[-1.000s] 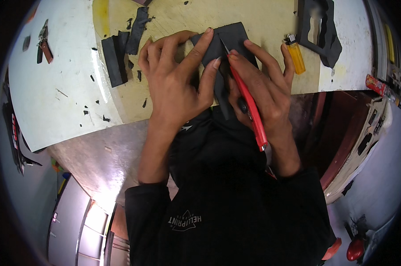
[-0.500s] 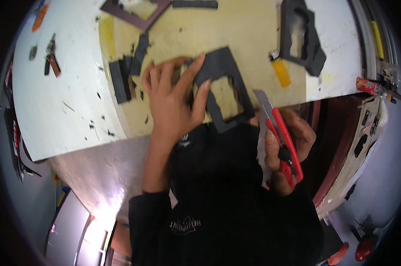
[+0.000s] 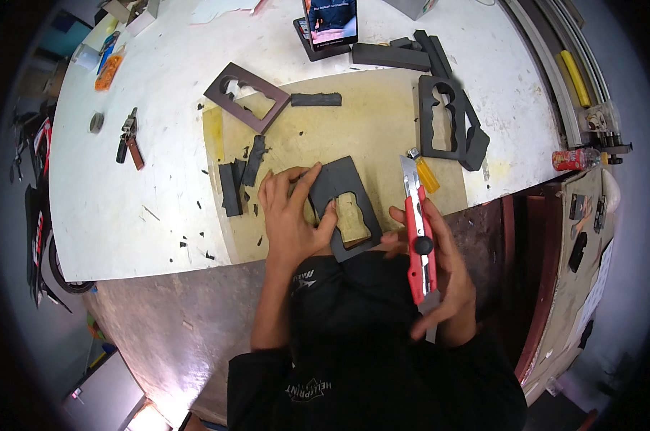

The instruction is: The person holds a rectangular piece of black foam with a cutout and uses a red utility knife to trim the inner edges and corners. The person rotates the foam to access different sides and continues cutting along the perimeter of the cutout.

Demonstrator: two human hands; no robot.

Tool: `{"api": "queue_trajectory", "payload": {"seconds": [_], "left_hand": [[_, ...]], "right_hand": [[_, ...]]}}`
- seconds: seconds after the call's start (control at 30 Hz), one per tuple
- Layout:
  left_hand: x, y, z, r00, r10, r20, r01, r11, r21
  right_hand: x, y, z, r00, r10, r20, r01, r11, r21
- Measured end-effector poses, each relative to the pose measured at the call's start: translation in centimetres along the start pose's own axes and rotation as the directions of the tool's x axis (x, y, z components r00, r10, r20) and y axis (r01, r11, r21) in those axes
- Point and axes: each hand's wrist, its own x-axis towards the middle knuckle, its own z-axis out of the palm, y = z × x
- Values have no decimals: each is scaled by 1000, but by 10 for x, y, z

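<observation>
My left hand point(image 3: 289, 219) pinches the left side of a dark grey foam frame point(image 3: 337, 174), thumb at the edge of its wavy cut-out. The frame lies at the table's near edge, partly over a yellowish translucent mat point(image 3: 303, 144). In my right hand point(image 3: 453, 284) is a red utility knife point(image 3: 417, 233), its blade out and aimed away from me. Those fingers are loose around the handle, with some spread apart. Just beyond the knife lies a yellow lighter point(image 3: 427, 176). Dark foam scraps point(image 3: 231, 188) sit left of my left hand.
A brown frame point(image 3: 222, 85) and another dark frame point(image 3: 428, 108) lie farther back. Behind the mat stands a phone point(image 3: 332, 20), beside dark foam strips point(image 3: 390, 57). On the white table's left are a folding hand tool point(image 3: 129, 136) and an orange packet point(image 3: 109, 72).
The view has shifted, showing more of the table. The knife has turned more upright in my right hand, whose fingers have loosened and spread. My left hand stays on the foam frame.
</observation>
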Motion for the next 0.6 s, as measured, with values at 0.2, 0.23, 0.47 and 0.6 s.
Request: {"api": "queue_trajectory", "payload": {"seconds": [0.2, 0.23, 0.47, 0.6], "left_hand": [[-4, 3, 5, 998, 13, -61, -10, 999, 39], [-6, 6, 3, 998, 1, -63, 2, 999, 42], [-13, 4, 3, 999, -22, -39, 23, 999, 31], [-10, 5, 2, 999, -17, -38, 17, 1000, -12]], "right_hand": [[-16, -13, 20, 890, 371, -266, -219, 858, 464], [-14, -6, 23, 941, 229, -249, -146, 939, 311], [13, 15, 34, 972, -121, -202, -73, 659, -749], [26, 26, 45, 992, -47, -121, -91, 410, -908]]}}
